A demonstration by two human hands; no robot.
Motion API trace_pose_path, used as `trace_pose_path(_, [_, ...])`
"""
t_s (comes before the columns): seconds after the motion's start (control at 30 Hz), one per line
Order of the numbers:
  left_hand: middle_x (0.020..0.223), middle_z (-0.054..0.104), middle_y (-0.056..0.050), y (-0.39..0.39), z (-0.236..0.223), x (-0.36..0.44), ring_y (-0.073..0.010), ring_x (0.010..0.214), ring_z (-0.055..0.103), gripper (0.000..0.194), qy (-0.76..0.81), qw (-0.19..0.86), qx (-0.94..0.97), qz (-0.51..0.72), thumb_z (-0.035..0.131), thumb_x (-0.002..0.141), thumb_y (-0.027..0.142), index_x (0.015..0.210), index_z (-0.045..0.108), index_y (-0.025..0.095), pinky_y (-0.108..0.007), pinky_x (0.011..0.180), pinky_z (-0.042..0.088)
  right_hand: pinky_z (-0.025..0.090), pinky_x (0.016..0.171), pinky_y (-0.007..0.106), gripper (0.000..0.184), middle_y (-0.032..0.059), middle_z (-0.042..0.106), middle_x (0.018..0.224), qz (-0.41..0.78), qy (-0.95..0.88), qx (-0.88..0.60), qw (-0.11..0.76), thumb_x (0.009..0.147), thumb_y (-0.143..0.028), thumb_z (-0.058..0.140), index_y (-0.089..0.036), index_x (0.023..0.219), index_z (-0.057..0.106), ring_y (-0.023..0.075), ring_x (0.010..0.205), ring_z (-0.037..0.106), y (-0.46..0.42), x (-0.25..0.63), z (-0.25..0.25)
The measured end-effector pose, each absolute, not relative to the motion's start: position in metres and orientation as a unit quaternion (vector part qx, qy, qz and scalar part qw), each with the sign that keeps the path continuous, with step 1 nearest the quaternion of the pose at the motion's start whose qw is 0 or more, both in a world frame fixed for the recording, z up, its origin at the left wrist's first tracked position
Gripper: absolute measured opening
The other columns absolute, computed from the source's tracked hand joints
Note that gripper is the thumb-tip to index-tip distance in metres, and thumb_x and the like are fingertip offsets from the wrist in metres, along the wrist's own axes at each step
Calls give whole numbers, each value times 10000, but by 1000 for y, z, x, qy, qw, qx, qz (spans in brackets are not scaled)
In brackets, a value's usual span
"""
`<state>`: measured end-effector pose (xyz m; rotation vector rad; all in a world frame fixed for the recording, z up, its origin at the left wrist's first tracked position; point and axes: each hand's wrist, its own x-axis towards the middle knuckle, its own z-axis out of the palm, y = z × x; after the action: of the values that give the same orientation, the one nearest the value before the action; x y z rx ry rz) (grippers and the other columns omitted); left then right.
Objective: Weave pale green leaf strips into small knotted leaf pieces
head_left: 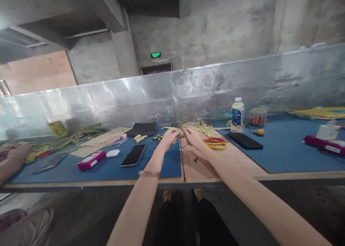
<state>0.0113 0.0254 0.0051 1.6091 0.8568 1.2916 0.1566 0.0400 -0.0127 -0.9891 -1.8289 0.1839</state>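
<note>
My left hand (170, 137) and my right hand (192, 136) meet over the middle of the table, fingers pinched close together. Between them runs a thin pale-green plant strip (167, 128), its end sticking out to the left. Both hands seem to grip this strip; the exact fingertip contact is too small to make out. Just behind my right hand lies a heap of cut green strips (203, 129). Red and yellow-handled scissors (215, 143) rest to its right. Small dark-and-green pieces (157, 138) lie left of my left hand.
Left are a black phone (134, 155), a white earbud case (113, 153), a magenta pack (91, 160) and cream pieces (140, 138). Right are a bottle (237, 116), a dark phone (245, 140) and a jar (258, 116). Another person's hands (18, 152) are far left; a perforated metal screen (134, 98) stands behind.
</note>
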Motion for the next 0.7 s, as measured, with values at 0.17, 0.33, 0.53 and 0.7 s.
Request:
trace_pose_path(0.17, [627, 590, -3, 24, 5, 12, 0, 336, 241, 211, 359, 419, 654, 518, 601, 753, 346, 810, 596, 144, -152, 341, 174, 504, 673, 297, 238, 9, 611, 791, 64, -759, -411, 501, 912, -317, 461, -116, 889, 585, 117, 713, 598, 38, 157, -10])
trace_pose_path(0.33, [591, 599, -10, 26, 3, 12, -15, 325, 256, 196, 380, 381, 667, 516, 586, 766, 325, 777, 619, 133, -172, 338, 186, 497, 683, 305, 230, 7, 608, 791, 25, -750, -449, 485, 907, -319, 469, -121, 891, 586, 117, 704, 591, 37, 159, -11])
trace_pose_path(0.53, [348, 394, 57, 27, 5, 12, -55, 309, 279, 231, 415, 325, 670, 523, 602, 756, 319, 633, 647, 128, -199, 362, 204, 490, 703, 319, 250, 25, 612, 858, -33, -742, -500, 445, 907, -343, 462, -127, 951, 579, 133, 756, 593, 40, 159, -15])
trace_pose_path(0.7, [374, 473, 26, 24, 9, 13, -109, 395, 440, 159, 429, 306, 666, 529, 611, 743, 255, 642, 666, 145, -203, 431, 303, 496, 709, 325, 248, 33, 611, 891, -73, -745, -533, 394, 910, -338, 458, -132, 992, 569, 137, 774, 596, 42, 158, -14])
